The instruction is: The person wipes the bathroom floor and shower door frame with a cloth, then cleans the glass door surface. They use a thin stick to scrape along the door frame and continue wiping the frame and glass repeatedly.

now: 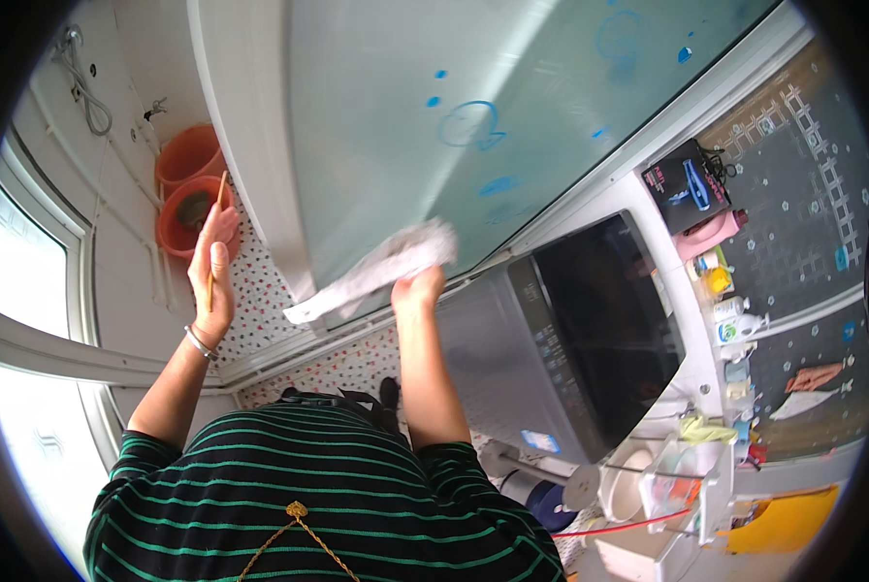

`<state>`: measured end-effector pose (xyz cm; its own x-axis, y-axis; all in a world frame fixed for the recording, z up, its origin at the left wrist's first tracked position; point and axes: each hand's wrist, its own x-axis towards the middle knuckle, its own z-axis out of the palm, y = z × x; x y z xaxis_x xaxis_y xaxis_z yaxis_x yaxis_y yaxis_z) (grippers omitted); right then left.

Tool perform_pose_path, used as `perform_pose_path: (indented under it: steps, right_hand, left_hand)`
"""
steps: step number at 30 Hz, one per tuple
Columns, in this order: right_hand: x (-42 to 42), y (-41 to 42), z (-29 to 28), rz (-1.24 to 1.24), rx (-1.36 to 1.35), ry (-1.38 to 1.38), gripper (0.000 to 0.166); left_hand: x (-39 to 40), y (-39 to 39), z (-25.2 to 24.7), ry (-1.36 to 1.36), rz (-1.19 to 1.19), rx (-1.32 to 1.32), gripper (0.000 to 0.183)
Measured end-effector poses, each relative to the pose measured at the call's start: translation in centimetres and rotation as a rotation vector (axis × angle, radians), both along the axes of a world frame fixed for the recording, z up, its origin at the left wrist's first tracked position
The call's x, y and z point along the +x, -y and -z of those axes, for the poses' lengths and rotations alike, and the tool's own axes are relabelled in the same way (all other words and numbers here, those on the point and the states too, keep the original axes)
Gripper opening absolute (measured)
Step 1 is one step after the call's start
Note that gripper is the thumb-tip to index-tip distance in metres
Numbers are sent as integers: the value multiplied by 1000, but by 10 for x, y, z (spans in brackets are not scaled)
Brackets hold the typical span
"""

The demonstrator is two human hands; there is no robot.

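My right hand [418, 289] grips a white cloth [398, 258], which looks blurred and lies over the lower part of a frosted glass panel [376, 131]. Blue printed shapes, fish-like in outline, dot the glass. On the other side of the panel's white frame [242, 145], my left hand [213, 273] is raised with its fingers extended. A thin wooden stick [221, 193] runs along that palm, held under the thumb. Behind the left fingers, lower down, is an orange bucket [169, 229] with something dark inside.
A second orange bucket [187, 149] stands beside the first. To the right is a grey washing machine [500, 364] with a dark lid. Bottles [729, 320], a hair dryer box [685, 185] and a pink container [711, 234] line the ledge behind it. A window [27, 254] is at left.
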<state>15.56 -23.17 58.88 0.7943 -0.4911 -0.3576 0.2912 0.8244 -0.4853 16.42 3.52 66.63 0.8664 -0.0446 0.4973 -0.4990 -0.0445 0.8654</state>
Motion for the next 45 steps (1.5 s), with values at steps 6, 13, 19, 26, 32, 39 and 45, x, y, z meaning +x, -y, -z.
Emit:
perform_pose_path:
  steps: [6, 13, 19, 26, 32, 39, 45]
  right_hand:
    - [60, 180, -171, 165, -517, 522, 38]
    - [161, 340, -212, 880, -1430, 236, 53]
    - [153, 316, 4, 612, -845, -32, 52]
    - [88, 147, -144, 863, -1672, 619, 57]
    - [92, 69, -398, 1036, -2235, 887, 56]
    - [158, 231, -526, 896, -1864, 630, 40]
    - [148, 355, -458, 1532, -1926, 341, 34]
  left_hand:
    - [-2, 57, 25, -67, -371, 88, 44]
    - [-5, 84, 7, -44, -649, 200, 27]
    - [-8, 96, 10, 58, -568, 116, 32]
    - [-8, 101, 18, 43, -434, 3, 42]
    - [-10, 82, 20, 66, -478, -4, 44]
    - [-10, 84, 18, 29, -478, -17, 48]
    - [-8, 89, 13, 45, -511, 17, 48]
